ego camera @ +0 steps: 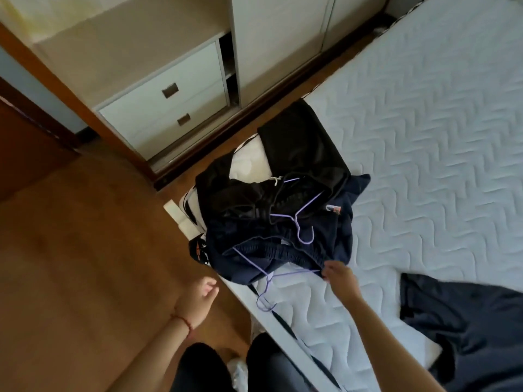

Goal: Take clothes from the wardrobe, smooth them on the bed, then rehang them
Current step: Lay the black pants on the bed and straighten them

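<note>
Two thin lilac wire hangers tangled in dark navy and black clothes heaped at white quilted bed corner. Right hand pinching navy waistband; left hand loosely open, empty. Smoothing stage; next, probably spreading flat.

Both bare forearms reach forward from the bottom of the frame. The right hand is extended farther ahead, arm nearly straight, palm turned down and wrist slightly dropped — its fingers are drawn together in a pinch at their tips, closed on a thin lilac hanger wire and the edge of dark cloth. The left hand hangs lower and well apart from the right, out over the floor, holding nothing — its fingers are loosely curled and parted, thumb side up. A thin red string circles the left wrist. Two dark-clad knees show between the forearms.
</note>
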Available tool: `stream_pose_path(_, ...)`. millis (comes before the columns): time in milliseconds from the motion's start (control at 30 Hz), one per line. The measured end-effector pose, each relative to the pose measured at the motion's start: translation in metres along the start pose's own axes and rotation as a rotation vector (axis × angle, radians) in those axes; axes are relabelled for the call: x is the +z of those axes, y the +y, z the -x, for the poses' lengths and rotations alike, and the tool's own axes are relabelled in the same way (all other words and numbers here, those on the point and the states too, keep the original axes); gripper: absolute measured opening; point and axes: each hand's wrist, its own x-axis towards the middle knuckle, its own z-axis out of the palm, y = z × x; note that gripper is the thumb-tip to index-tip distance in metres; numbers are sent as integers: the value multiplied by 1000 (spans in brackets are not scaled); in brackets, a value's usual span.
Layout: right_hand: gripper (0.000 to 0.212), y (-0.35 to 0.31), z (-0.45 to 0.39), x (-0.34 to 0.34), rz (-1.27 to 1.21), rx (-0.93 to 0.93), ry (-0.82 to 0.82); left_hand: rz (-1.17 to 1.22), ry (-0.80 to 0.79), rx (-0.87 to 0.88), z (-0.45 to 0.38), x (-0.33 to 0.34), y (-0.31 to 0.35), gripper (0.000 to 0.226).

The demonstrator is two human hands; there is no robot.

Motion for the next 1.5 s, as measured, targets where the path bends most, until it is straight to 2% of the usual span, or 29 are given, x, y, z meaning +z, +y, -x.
stream_pose_path(167, 33, -65, -82, -35, 119, -132, 163, -153, 136, 235, -86, -13, 76, 31)
stream_pose_path(300, 40, -90, -138, -48, 284, -297, 283, -374, 235, 402, -146, -3, 107, 40)
stream_pose_path(367, 50, -95, -163, -49, 409, -380, 307, -525, 242, 429, -174, 5, 110, 50)
stream_pose_path(467, 63, -97, -195, -45, 643, -464, 252, -783, 126, 387, -205, 19, 99, 66)
stream_pose_path(533, 71, -96, -212, -38, 782, -499, 223, -854, 97, 385, -220, 27, 87, 62)
stream_pose_path(600, 74, -94, -226, -32, 845, -528, 225, -828, 154, 418, -230, 32, 79, 50)
stream_pose_path(733, 65, -91, -242, -29, 827, -561, 275, -812, 204, 453, -243, 33, 75, 37)
stream_pose_path(967, 33, -100, -241, -47, 880, -680, 245, -906, 166, 484, -242, 29, 83, 37)
stream_pose_path(1100, 29, -113, -222, -67, 883, -734, 238, -770, 208, 505, -230, 6, 93, 32)
stream_pose_path(1200, 35, -136, -201, -84, 786, -693, 210, -581, 272, 483, -214, -27, 112, 30)
stream_pose_path(1333, 37, -189, -164, -106, 551, -654, 184, -291, 380, 493, -189, -85, 145, 29)
stream_pose_path(1500, 28, -274, -113, -131, 397, -786, 252, -130, 522, 497, -155, -156, 179, 26)
